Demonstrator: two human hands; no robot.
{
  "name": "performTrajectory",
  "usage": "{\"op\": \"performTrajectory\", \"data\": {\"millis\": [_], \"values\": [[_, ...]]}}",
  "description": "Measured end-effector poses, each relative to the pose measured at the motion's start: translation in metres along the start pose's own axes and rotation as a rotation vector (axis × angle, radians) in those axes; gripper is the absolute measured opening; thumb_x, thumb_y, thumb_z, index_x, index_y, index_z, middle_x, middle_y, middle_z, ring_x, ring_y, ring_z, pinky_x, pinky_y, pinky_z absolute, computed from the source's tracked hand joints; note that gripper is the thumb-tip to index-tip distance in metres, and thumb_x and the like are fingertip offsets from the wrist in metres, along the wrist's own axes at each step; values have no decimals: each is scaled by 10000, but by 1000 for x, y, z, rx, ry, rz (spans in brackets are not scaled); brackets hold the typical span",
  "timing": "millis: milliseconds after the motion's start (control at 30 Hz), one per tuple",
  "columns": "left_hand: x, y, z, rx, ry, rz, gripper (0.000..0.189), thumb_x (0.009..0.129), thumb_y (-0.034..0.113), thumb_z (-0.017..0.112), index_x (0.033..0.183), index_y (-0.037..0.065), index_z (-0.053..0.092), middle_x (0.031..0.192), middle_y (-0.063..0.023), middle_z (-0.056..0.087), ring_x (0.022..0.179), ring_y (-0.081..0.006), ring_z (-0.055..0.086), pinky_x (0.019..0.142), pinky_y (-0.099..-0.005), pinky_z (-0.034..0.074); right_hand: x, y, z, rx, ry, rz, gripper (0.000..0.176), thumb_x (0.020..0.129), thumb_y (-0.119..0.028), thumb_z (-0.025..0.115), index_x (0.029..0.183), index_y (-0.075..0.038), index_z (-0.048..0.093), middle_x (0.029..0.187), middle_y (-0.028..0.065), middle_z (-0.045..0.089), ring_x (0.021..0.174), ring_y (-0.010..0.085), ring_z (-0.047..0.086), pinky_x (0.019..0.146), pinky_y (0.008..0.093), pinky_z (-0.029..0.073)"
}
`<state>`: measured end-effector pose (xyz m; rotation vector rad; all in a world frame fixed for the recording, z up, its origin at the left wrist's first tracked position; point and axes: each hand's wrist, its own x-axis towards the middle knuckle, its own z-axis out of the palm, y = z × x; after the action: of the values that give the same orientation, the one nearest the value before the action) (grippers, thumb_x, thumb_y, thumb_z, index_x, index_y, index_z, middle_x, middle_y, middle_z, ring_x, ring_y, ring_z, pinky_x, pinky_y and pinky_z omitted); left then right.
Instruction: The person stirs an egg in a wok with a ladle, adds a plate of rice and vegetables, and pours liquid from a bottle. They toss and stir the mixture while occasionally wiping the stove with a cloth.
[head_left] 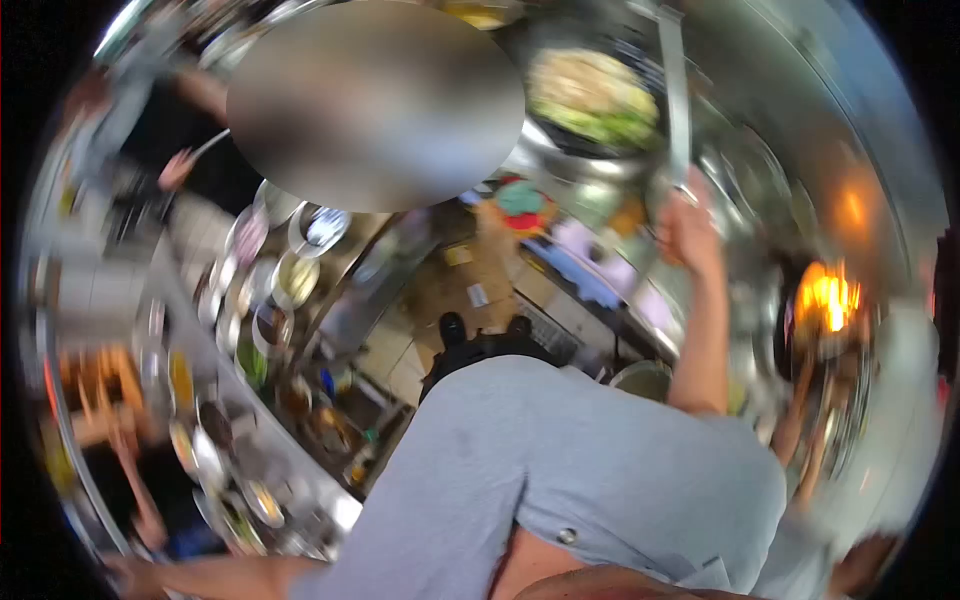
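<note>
My right hand [688, 225] is closed round the end of a long, flat-handled metal utensil [677, 100]. Its shaft runs up past the right side of a dark wok [560, 135], and its far end blurs at the top of the view. Heaped in the wok is pale, shredded-looking food with green vegetable pieces [595, 95]. My left arm stretches out to the lower left, where my left hand [132, 577] sits at the dark rim of the view beside the counter with bowls. Its fingers are too blurred to make out.
Tall flames [830, 298] rise at another burner on the right, with a person's arms [795, 415] close by. Bowls of ingredients [297, 278] line the left counter [290, 425]. Other people's hands [176, 170] are at the far left. A large pot [642, 378] stands near my right arm.
</note>
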<state>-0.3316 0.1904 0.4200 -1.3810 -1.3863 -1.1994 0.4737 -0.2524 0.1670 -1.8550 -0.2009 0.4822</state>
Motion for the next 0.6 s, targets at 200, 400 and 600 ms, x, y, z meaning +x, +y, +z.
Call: {"op": "performTrajectory", "data": {"millis": [200, 400, 600], "values": [[-311, 408, 93, -1188, -853, 196, 314, 963, 150, 560, 1238, 4, 602, 1190, -90, 633, 1043, -220, 633, 895, -318, 488, -3, 4, 9, -259, 207, -196, 434, 1034, -253, 472, 1436, -88, 460, 675, 22, 519, 583, 111, 528, 543, 298, 446], [-415, 750, 25, -1740, -787, 671, 184, 891, 207, 680, 1052, 124, 709, 1122, -118, 670, 1059, -347, 616, 946, -447, 464, 19, -44, 35, -313, 374, -367, 433, 1052, -275, 428, 1436, -77, 451, 686, 46, 557, 594, 131, 546, 562, 305, 461], [-475, 849, 36, -1625, -956, 1053, 166, 940, 249, 583, 993, 166, 717, 989, -57, 697, 984, -261, 635, 858, -472, 440, 76, 71, 89, -662, 330, -210, 408, 1009, -279, 457, 1399, -156, 463, 872, 322, 647, 805, 517, 630, 752, 604, 490]]}}
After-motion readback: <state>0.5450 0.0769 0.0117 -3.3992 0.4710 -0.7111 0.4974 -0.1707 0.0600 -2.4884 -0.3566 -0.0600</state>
